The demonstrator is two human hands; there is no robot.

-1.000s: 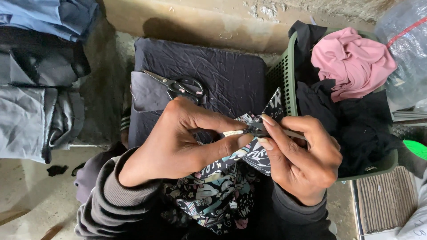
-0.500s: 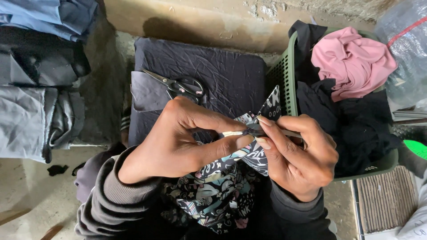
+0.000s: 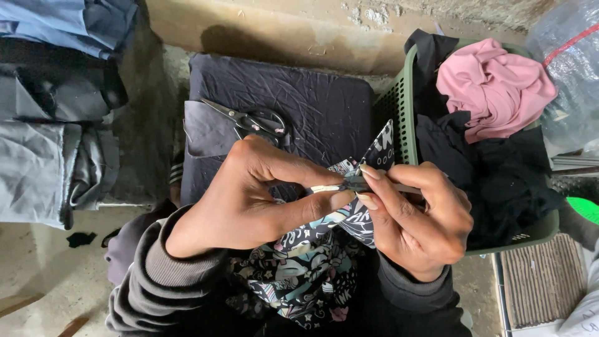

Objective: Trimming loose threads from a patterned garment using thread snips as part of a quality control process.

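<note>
Printed cloth (image 3: 312, 274), dark with pale cartoon pattern, lies bunched in the lap just below the dark cushion (image 3: 312, 106); one corner of it sticks up at the cushion's right edge, touching the basket wall. Both hands meet over the cushion's near edge. Left hand (image 3: 249, 193): grip narrow, thumb and forefinger pinched on a small pale slim piece (image 3: 326, 187) and a fold of the cloth. Right hand (image 3: 418, 215): grip narrow, fingertips pinched on a thin dark tool (image 3: 380, 185) whose tip meets the pale piece; what the tool is, cannot tell. Fingertips of both hands touch or nearly touch. Grey ribbed sleeves on both wrists.

Scissors (image 3: 249, 120) lie flat on the cushion's left half, just above the left hand, blades pointing up-left, apart from the hand. A grey cloth piece (image 3: 206, 134) lies under the scissors on the cushion's left edge.

Green basket (image 3: 399, 118) stands just right of the cushion, touching it, with perforated walls. In it: pink cloth (image 3: 493, 87) on top, black cloth (image 3: 493, 175) beneath and spilling over the rim.

Left of the cushion, well apart: stacked folded grey and blue garments (image 3: 56, 100). Behind the cushion: concrete ledge (image 3: 281, 31). Right of the basket: clear plastic bag (image 3: 568, 81).
</note>
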